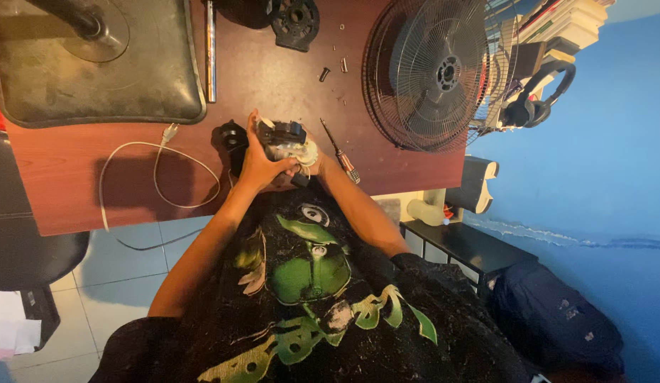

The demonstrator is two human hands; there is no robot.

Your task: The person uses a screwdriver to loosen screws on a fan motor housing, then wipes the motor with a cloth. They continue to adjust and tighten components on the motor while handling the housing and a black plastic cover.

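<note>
Looked like a home room used for repairs: reddish wooden tabletop [74, 191], fan grille [424, 74], screwdriver [341, 152], stacked books [564, 25], headphones [539, 99], tiled floor [117, 276].

A reddish-brown table [287, 78] is lying under everything, with a black, scuffed fan base [96, 64] and a white cable [156, 170] showing pale against the wood. The fan motor [287, 145] is showing black and silvery-white parts with a cream gear end, the screwdriver [341, 159] is showing a dark shaft and an amber-brown handle, and the wire fan grille [426, 71] is looking black with a grey hub. The shirt [309, 319] is showing black with a green and pale print, against a blue wall [600, 142] and pale blue-grey floor tiles [117, 276].
</note>
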